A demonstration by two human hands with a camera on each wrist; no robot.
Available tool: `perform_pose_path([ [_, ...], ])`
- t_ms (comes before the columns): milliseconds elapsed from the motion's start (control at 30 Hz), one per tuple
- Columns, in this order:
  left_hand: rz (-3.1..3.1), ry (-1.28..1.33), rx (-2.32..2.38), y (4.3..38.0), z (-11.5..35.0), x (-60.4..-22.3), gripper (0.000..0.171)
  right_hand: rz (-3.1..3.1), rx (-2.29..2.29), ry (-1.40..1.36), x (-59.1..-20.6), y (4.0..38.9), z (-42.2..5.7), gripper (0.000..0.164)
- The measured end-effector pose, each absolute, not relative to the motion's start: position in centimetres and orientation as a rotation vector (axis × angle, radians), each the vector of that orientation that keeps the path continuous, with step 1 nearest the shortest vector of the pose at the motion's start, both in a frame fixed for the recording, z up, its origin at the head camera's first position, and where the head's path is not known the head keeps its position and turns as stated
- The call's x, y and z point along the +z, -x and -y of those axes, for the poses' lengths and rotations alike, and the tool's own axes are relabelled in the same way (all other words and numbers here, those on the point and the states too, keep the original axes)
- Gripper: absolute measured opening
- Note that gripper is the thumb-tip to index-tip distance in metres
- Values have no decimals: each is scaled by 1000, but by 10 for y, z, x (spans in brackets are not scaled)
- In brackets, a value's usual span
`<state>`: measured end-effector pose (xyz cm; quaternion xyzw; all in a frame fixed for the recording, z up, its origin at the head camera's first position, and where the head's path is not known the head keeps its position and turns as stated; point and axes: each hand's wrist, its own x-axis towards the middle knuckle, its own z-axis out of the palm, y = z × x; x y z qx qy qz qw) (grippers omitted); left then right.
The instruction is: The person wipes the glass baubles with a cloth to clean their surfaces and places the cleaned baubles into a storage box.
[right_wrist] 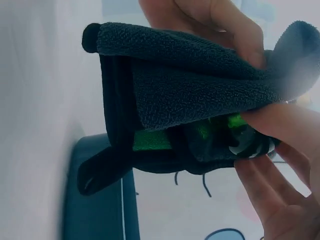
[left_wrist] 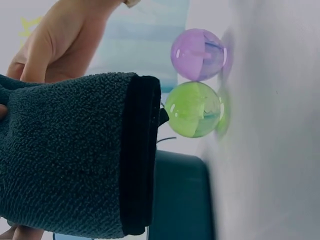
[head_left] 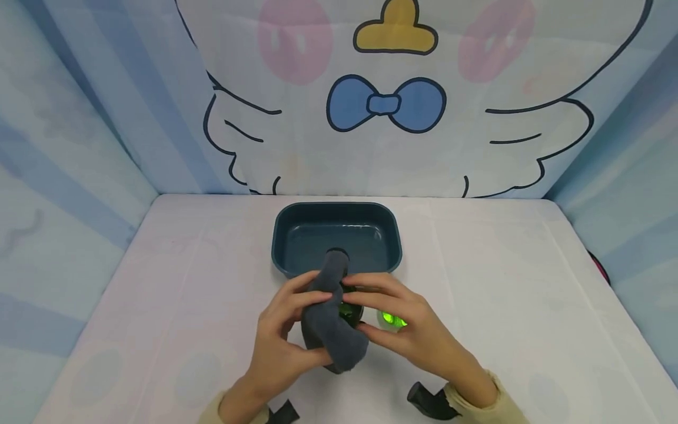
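Observation:
Both hands hold a dark grey-blue terry towel [head_left: 336, 330] with black edging above the table. My left hand [head_left: 283, 338] grips it from the left, thumb below and fingers on top. My right hand [head_left: 410, 321] pinches its right side with the fingertips. Within the towel's folds a shiny, see-through green object [right_wrist: 235, 121] shows, mostly covered; its kind I cannot tell. On the table near my right hand sit a clear green ball [left_wrist: 194, 110] and a clear purple ball [left_wrist: 198, 54], side by side in the left wrist view. In the head view, the right hand covers the purple one.
A dark teal rectangular basin [head_left: 302, 209] stands just beyond the hands, its near rim overlapped by the towel. The white table [head_left: 175, 306] ends at a back curtain [head_left: 392, 159] with a cartoon print. Black straps [head_left: 431, 403] show at the wrists.

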<state>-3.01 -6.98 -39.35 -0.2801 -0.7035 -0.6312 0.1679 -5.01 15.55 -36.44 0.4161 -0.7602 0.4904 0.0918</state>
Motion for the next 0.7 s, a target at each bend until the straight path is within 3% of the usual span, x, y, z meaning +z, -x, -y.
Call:
perform_pose_path([
  [300,1971,802,-1845,31,67,-393,70,2289,1436,-1169,-366,50,-158,57],
  [700,1990,782,-1802,31,68,-393,70,2328,1767,-996,-366,49,-150,56],
])
